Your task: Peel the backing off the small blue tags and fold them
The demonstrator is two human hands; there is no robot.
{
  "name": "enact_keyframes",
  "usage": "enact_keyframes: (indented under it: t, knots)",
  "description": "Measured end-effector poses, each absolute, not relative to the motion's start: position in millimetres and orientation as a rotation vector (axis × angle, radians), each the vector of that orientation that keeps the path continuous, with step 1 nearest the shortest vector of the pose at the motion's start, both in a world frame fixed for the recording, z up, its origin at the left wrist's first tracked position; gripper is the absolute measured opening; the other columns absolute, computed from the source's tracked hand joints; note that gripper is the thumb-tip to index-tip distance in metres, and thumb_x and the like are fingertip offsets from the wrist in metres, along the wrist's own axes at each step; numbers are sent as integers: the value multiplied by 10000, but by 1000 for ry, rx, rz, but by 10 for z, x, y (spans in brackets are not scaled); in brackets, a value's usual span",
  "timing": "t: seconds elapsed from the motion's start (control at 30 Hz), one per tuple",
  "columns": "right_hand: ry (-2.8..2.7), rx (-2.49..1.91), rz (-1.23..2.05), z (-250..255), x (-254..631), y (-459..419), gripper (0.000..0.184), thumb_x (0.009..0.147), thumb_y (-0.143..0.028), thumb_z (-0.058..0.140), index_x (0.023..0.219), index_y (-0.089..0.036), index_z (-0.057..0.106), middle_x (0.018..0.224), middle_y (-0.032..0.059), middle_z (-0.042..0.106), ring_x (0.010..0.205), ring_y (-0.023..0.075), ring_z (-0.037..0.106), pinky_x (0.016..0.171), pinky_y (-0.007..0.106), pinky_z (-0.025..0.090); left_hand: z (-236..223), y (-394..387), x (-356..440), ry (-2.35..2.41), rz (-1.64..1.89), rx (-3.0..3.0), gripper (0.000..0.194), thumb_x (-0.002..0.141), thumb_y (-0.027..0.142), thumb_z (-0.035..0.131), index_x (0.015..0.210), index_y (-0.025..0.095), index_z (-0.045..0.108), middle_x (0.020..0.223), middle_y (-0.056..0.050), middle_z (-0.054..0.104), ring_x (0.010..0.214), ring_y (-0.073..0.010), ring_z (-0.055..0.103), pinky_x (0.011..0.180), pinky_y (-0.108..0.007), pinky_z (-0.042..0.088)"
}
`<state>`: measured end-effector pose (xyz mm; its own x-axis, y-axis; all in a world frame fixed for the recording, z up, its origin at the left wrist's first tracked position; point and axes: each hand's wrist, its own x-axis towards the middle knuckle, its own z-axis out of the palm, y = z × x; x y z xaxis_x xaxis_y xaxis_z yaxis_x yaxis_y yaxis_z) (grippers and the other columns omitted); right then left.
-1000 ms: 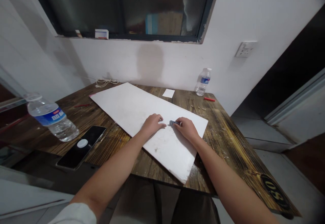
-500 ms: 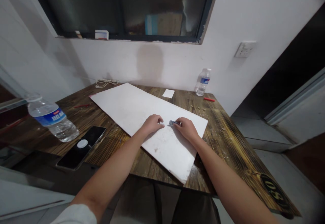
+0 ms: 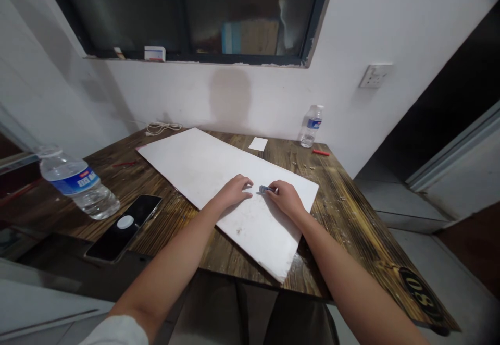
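Little has changed from the earlier frame: our right hand [image 3: 287,199] still has its right fingers [image 3: 273,188] pinched on a small blue tool [image 3: 266,189] at its ten o'clock — our left hand [image 3: 233,191], left fingers [image 3: 244,184] together, rests on the white board [image 3: 187,168].

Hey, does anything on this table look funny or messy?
Yes. The big white board lies crooked on the wooden table, with one corner poking out to the front edge. Little pale crumbs are scattered on the wood past the board, and they look like mess nobody has swept up.
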<state>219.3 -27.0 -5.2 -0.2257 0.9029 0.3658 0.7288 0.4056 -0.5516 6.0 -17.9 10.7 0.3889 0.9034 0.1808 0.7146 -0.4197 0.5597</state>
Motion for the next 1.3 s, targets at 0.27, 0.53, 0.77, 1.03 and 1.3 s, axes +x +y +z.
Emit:
enact_keyframes:
  t: [0.27,0.53,0.77,1.03,1.3]
  knots:
    - [-2034,-1388,354,-56,2192,-268,124,828,-282,587,793,-195,668,801,38,666,710,164,543,668,277,376,85,-156,63,1415,593,2341,218,773,237,626,986,204,658,948,-44,587,889,-194,568,818,-308,434]
    - [-2008,-1420,397,-19,2182,-283,112,818,-279,605,789,-192,670,800,31,675,707,160,548,656,265,363,200,-239,111,1420,523,2506,248,858,253,529,1052,247,683,917,-42,604,851,-185,577,759,-284,425]
    - [-1931,-1407,445,-17,2182,-276,126,812,-297,604,779,-199,675,775,25,683,698,162,564,649,263,366,191,-210,164,1369,866,2150,175,808,233,584,938,196,695,885,-46,665,834,-175,605,765,-297,465]
    - [-1805,-1358,514,-30,2179,-260,146,801,-319,600,783,-196,677,731,15,677,664,156,567,638,260,379,96,-195,278,1166,956,1430,209,737,200,693,935,144,652,804,-52,675,643,-112,626,614,-242,493]
    - [-1710,-1318,613,-33,2174,-257,220,777,-379,601,800,-181,695,685,20,657,624,156,533,608,266,371,100,-200,285,1161,1064,1379,322,721,114,693,1022,159,587,769,-63,712,646,-160,681,590,-257,528]
